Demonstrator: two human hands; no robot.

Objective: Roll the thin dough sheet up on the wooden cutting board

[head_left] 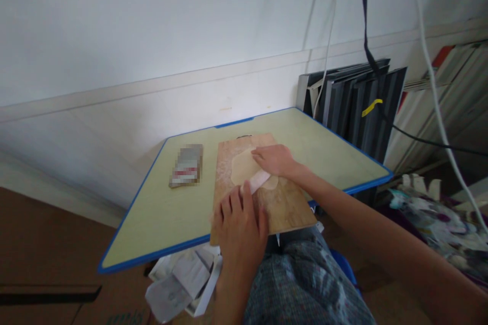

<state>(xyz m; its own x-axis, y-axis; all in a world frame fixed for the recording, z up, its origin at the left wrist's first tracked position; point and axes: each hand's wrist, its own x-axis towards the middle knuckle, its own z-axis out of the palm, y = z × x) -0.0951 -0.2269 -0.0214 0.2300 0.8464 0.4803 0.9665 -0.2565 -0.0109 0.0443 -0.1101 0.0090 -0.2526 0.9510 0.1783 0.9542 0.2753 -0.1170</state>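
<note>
A flat sheet of pale dough (244, 165) lies on a floured wooden board (287, 208). Across its near part runs a light-coloured rolling pin (259, 181), slanting up to the right. My left hand (240, 218) rests over the pin's near-left end, fingers spread forward and pressing on it. My right hand (275, 160) covers the far-right end, its fingers reaching left over the dough. Both ends of the pin are hidden under the hands.
The board sits on a pale green table (160, 223) with a blue edge. A pixelated flat packet (186, 165) lies left of the board. Dark panels (354, 101) lean against the wall at right; cables (366, 20) hang there. A white box of papers (190, 279) is below the table.
</note>
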